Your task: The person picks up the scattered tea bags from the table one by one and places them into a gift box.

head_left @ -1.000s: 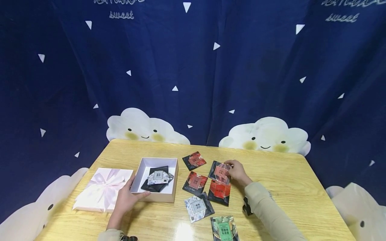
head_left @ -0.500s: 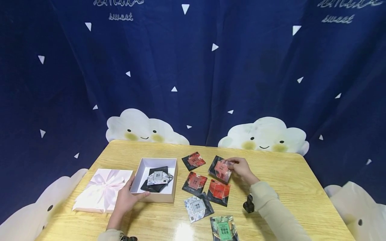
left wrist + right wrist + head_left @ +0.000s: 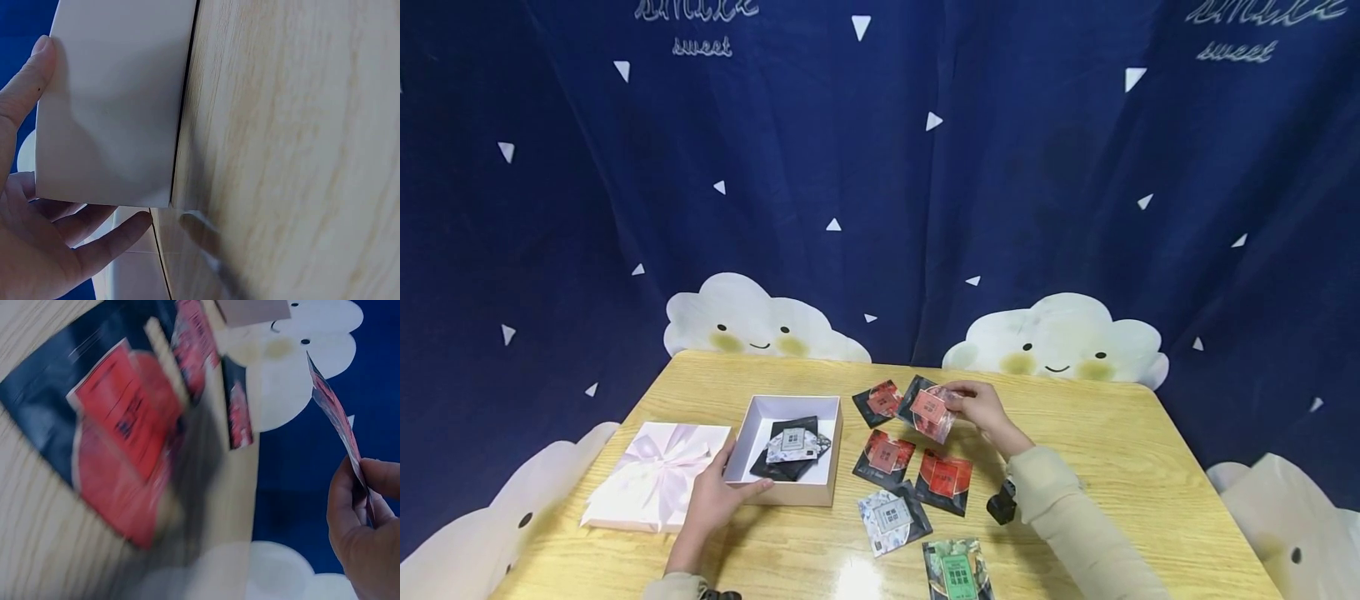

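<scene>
We can make out "smile" over "sweet" on the blue curtain, upper left and again upper right of the head view. Characters on the green-labelled packet, bottom centre, and red packets beat us, sadly.

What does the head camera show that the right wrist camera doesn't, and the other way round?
Only the head view shows the left hand, bow-topped lid, green packet and the inside of the open box.

Only the right wrist view shows the held packet edge-on.

Both share the right hand, that packet, red packets on the wooden table and the cloud-print curtain.
</scene>
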`<act>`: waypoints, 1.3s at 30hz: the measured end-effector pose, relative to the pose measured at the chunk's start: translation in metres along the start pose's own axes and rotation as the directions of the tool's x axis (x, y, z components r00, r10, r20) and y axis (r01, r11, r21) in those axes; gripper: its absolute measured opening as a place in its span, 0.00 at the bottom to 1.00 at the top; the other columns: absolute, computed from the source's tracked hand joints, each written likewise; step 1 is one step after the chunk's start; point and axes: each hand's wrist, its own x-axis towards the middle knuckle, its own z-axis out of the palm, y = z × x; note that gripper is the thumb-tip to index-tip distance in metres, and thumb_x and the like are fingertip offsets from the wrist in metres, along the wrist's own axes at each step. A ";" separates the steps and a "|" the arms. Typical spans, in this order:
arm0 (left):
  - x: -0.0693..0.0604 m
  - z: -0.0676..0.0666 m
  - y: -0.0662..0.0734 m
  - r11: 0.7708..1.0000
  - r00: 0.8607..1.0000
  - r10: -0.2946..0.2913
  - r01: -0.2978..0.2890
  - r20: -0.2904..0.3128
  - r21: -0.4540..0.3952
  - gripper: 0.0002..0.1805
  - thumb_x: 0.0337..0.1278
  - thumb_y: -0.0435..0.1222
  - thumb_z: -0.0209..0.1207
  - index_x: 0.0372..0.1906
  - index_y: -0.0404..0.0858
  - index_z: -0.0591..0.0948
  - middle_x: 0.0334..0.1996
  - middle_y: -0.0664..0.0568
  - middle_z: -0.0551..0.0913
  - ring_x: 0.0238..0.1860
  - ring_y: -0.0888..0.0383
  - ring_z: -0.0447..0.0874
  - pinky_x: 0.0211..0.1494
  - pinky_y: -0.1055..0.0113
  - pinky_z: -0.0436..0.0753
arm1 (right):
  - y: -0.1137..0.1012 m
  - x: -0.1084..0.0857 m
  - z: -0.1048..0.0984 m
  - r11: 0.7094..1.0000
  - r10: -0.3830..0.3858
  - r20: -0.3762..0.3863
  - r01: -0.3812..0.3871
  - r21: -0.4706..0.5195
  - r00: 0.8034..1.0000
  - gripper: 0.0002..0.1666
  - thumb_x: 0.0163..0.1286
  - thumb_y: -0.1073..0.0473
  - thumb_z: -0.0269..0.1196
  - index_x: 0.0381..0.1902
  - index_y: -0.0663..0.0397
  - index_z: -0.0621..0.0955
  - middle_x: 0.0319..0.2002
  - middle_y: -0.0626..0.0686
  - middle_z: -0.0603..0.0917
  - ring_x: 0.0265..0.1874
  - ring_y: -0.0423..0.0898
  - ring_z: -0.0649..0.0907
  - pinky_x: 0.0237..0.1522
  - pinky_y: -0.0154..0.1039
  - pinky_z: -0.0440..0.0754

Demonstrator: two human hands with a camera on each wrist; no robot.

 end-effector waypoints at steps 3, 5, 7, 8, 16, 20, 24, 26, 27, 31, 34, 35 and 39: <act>0.000 0.000 0.000 1.000 1.000 0.001 -0.001 -0.002 0.005 0.54 0.32 0.45 0.73 0.63 0.23 0.59 0.56 0.25 0.66 0.56 0.33 0.66 0.58 0.45 0.67 | -0.007 0.001 0.009 0.999 0.006 0.018 -0.006 0.043 1.000 0.20 0.55 0.77 0.57 0.48 0.79 0.74 0.36 0.61 0.80 0.25 0.39 0.79 0.31 0.34 0.81; 0.000 0.000 0.000 1.000 1.000 0.000 0.000 -0.003 0.007 0.54 0.32 0.46 0.73 0.63 0.23 0.59 0.56 0.25 0.66 0.56 0.33 0.66 0.58 0.45 0.67 | -0.010 0.002 0.016 0.997 0.013 0.024 -0.015 0.077 1.000 0.20 0.55 0.78 0.57 0.48 0.79 0.73 0.34 0.59 0.79 0.25 0.38 0.79 0.29 0.32 0.81; 0.000 0.000 0.000 1.000 1.000 -0.001 0.001 -0.003 0.004 0.54 0.31 0.46 0.73 0.63 0.23 0.59 0.56 0.25 0.66 0.56 0.33 0.66 0.58 0.45 0.67 | -0.014 0.004 0.022 0.995 0.013 0.034 -0.016 0.095 0.999 0.20 0.56 0.78 0.56 0.49 0.79 0.73 0.34 0.58 0.79 0.24 0.38 0.79 0.28 0.30 0.80; 0.000 0.000 0.000 1.000 1.000 -0.001 0.001 -0.004 0.001 0.54 0.31 0.45 0.73 0.63 0.23 0.59 0.56 0.25 0.66 0.56 0.33 0.66 0.58 0.45 0.67 | -0.015 0.004 0.025 0.994 0.013 0.038 -0.017 0.108 0.999 0.20 0.56 0.79 0.56 0.49 0.79 0.73 0.35 0.58 0.79 0.24 0.38 0.79 0.27 0.29 0.80; 0.001 0.001 -0.001 1.000 1.000 -0.003 0.003 0.001 -0.008 0.55 0.31 0.45 0.74 0.63 0.23 0.58 0.57 0.25 0.65 0.58 0.33 0.64 0.60 0.45 0.64 | -0.026 0.005 0.056 0.990 0.003 0.072 -0.013 0.139 0.997 0.19 0.56 0.79 0.56 0.48 0.77 0.74 0.36 0.60 0.79 0.24 0.38 0.79 0.26 0.29 0.79; 0.001 0.001 0.000 1.000 1.000 -0.010 0.010 0.002 -0.007 0.55 0.31 0.45 0.74 0.64 0.23 0.58 0.57 0.25 0.65 0.58 0.33 0.64 0.60 0.45 0.64 | -0.031 0.005 0.069 0.990 -0.006 0.095 -0.008 0.142 0.995 0.18 0.56 0.78 0.57 0.47 0.76 0.76 0.35 0.59 0.80 0.23 0.39 0.79 0.24 0.30 0.79; 0.000 0.001 0.001 1.000 1.000 -0.010 0.010 0.001 -0.003 0.55 0.31 0.45 0.74 0.63 0.23 0.58 0.57 0.25 0.65 0.57 0.32 0.65 0.59 0.45 0.65 | -0.035 0.004 0.083 0.988 -0.015 0.120 -0.004 0.154 0.993 0.17 0.56 0.78 0.57 0.47 0.76 0.76 0.33 0.59 0.80 0.19 0.40 0.79 0.20 0.32 0.79; 0.000 0.000 0.001 1.000 1.000 -0.008 0.008 0.001 -0.001 0.55 0.31 0.46 0.74 0.63 0.22 0.59 0.57 0.25 0.65 0.57 0.32 0.65 0.59 0.44 0.65 | -0.038 0.003 0.089 0.989 -0.015 0.119 -0.003 0.147 0.993 0.17 0.56 0.77 0.57 0.46 0.75 0.76 0.31 0.58 0.80 0.18 0.40 0.78 0.18 0.32 0.78; 0.000 0.000 0.001 1.000 1.000 -0.006 0.006 0.000 -0.001 0.55 0.31 0.46 0.74 0.63 0.22 0.59 0.57 0.25 0.65 0.57 0.32 0.65 0.59 0.45 0.65 | -0.039 0.002 0.092 0.990 -0.010 0.118 -0.007 0.143 0.993 0.17 0.56 0.77 0.57 0.46 0.75 0.76 0.31 0.57 0.79 0.18 0.40 0.78 0.17 0.32 0.78; 0.001 0.000 0.000 1.000 1.000 0.000 0.000 -0.006 0.000 0.54 0.31 0.45 0.74 0.63 0.22 0.59 0.57 0.25 0.65 0.57 0.32 0.65 0.58 0.44 0.66 | -0.040 0.002 0.106 0.990 0.001 0.107 -0.016 0.140 0.994 0.17 0.55 0.78 0.58 0.46 0.74 0.77 0.31 0.56 0.79 0.20 0.39 0.78 0.20 0.30 0.78; 0.001 0.000 0.000 1.000 1.000 0.004 -0.004 -0.008 0.000 0.54 0.31 0.45 0.74 0.63 0.22 0.59 0.57 0.25 0.65 0.57 0.32 0.65 0.58 0.45 0.66 | -0.040 0.000 0.117 0.990 0.004 0.124 -0.021 0.141 0.992 0.17 0.55 0.78 0.58 0.46 0.75 0.77 0.32 0.57 0.79 0.23 0.39 0.79 0.25 0.31 0.80; 0.001 0.000 0.000 1.000 1.000 0.005 -0.005 -0.008 -0.001 0.54 0.31 0.45 0.74 0.63 0.22 0.59 0.57 0.25 0.65 0.57 0.32 0.65 0.58 0.45 0.66 | -0.040 -0.001 0.121 0.990 0.009 0.133 -0.028 0.139 0.991 0.17 0.56 0.78 0.58 0.46 0.75 0.77 0.33 0.58 0.80 0.23 0.39 0.79 0.26 0.32 0.80; 0.000 0.000 0.000 1.000 1.000 0.011 -0.011 -0.009 -0.008 0.54 0.31 0.45 0.73 0.63 0.22 0.59 0.57 0.25 0.66 0.56 0.33 0.66 0.58 0.45 0.66 | -0.039 -0.004 0.137 0.990 0.034 0.167 -0.057 0.133 0.985 0.18 0.56 0.77 0.58 0.46 0.74 0.77 0.35 0.59 0.80 0.25 0.40 0.79 0.31 0.35 0.82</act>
